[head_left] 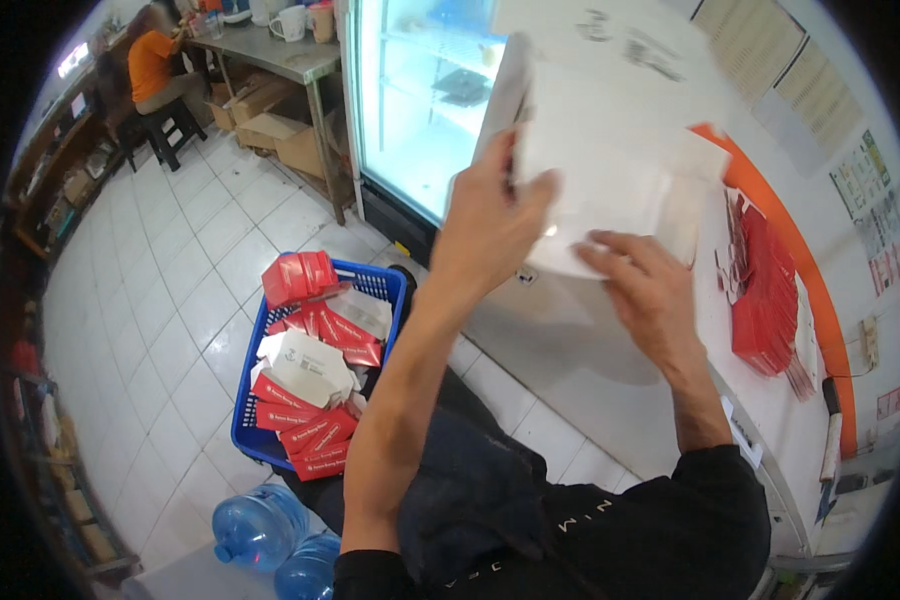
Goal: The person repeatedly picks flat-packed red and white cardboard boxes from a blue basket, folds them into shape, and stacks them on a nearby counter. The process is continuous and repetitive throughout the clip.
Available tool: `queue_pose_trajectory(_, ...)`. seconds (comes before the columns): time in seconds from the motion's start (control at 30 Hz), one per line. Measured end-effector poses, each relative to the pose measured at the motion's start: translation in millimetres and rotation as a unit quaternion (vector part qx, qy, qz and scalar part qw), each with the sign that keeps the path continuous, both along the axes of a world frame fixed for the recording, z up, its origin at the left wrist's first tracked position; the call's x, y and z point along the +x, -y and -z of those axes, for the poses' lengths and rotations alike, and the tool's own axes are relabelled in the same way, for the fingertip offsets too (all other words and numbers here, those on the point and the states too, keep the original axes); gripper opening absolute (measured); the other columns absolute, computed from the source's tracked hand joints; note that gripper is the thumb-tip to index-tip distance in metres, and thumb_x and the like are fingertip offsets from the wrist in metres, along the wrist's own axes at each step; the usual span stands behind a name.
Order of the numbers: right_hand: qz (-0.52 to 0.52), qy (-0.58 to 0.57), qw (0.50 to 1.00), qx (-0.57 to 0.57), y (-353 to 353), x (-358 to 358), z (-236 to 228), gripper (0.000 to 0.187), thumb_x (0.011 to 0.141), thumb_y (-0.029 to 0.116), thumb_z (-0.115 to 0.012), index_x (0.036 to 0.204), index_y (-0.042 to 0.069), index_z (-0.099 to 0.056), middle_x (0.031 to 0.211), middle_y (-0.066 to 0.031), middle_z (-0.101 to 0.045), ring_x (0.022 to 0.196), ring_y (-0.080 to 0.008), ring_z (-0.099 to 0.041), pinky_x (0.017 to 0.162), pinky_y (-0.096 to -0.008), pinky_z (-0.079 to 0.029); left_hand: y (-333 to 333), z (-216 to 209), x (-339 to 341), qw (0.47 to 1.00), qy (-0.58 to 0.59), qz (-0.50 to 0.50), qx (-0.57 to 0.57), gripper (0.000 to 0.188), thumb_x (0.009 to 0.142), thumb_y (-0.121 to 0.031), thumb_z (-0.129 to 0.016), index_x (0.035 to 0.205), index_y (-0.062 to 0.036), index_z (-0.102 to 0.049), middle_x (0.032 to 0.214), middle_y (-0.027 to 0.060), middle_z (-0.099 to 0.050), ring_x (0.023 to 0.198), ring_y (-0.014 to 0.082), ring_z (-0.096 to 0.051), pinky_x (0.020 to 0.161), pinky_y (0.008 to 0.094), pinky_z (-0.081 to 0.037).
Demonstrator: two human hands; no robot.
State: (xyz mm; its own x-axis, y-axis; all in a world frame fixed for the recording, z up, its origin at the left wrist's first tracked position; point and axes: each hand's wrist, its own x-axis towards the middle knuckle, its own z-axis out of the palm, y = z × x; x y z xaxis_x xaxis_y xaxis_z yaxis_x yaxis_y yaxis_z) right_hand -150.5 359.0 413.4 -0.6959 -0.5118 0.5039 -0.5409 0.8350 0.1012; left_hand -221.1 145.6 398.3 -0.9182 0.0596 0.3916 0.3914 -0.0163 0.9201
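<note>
1. The white carton (610, 150), upper centre-right of the frame, is cut off by the top edge; its printed marks are too blurred to make out.
2. The left hand (495, 215) partly hides that carton's left edge, with some of its fingers out of sight behind it.
3. In the upper left, a seated person in orange (153, 68) is small and indistinct.
4. The carton looks like thin, smooth card, with flat panels and a flap at its right side.
5. Glossy red cartons (765, 290) stand packed in a row at the right; more red boxes (315, 435) fill a blue perforated plastic basket (244, 410), lower left, beside rounded, translucent blue bottles (260, 528).
6. The left hand grasps the carton's left edge, thumb toward the viewer.
7. The right hand (652, 295), fingers loosely bent, is at the lower edge; I cannot tell whether it pinches the card.
</note>
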Motion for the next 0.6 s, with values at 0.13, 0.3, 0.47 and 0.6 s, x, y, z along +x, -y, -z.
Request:
queue_pose_trajectory(0.13, 0.081, -0.072, 0.992, -0.062, -48.6, -17.1, -16.7, 0.027, 0.091, 0.008, -0.068, 0.115, 0.017, -0.074, 0.111, -0.0048, -0.073, 0.097, -0.0263, -0.070, 0.081, -0.0377, -0.057, -47.5, -23.4, -18.5, 0.997, 0.024, 0.066, 0.037, 0.092, 0.090, -0.053, -0.075, 0.150, 0.0092, -0.044, 0.136, 0.0288, -0.058, 0.110, 0.0384, -0.069, 0.091, 0.0398, -0.056)
queue_pose_trajectory(0.3, 0.218, 0.008, 0.969, -0.118, -119.5, -48.0, -3.1, 0.022, 0.097, 0.013, -0.066, 0.118, 0.013, -0.072, 0.108, -0.0094, -0.073, 0.098, -0.0329, -0.069, 0.084, -0.0433, -0.055, -89.7, 56.0, -29.3, 0.955, -0.239, 0.038, -0.172, 0.084, 0.089, -0.044, -0.078, 0.152, 0.0012, -0.045, 0.148, 0.0254, -0.051, 0.134, 0.0442, -0.051, 0.113, 0.0503, -0.041)
queue_pose_trajectory(0.47, 0.237, 0.128, 0.963, -0.013, -121.3, -74.6, 8.2, 0.021, 0.095, 0.018, -0.064, 0.113, 0.009, -0.071, 0.104, -0.0176, -0.073, 0.098, -0.0403, -0.068, 0.084, -0.0500, -0.053, -111.3, 94.8, -22.2, 0.901, -0.287, 0.022, -0.324, 0.078, 0.085, -0.040, -0.081, 0.150, -0.0083, -0.052, 0.157, 0.0229, -0.044, 0.145, 0.0468, -0.038, 0.118, 0.0651, -0.031)
queue_pose_trajectory(0.6, 0.136, 0.159, 0.978, -0.018, -131.0, -91.3, -1.1, 0.019, 0.091, 0.019, -0.069, 0.101, 0.004, -0.069, 0.088, -0.0235, -0.070, 0.085, -0.0448, -0.067, 0.075, -0.0506, -0.050, -126.7, 99.7, -27.8, 0.896, -0.294, 0.016, -0.331, 0.082, 0.080, -0.042, -0.084, 0.149, -0.0094, -0.054, 0.160, 0.0226, -0.041, 0.147, 0.0513, -0.033, 0.120, 0.0675, -0.027)
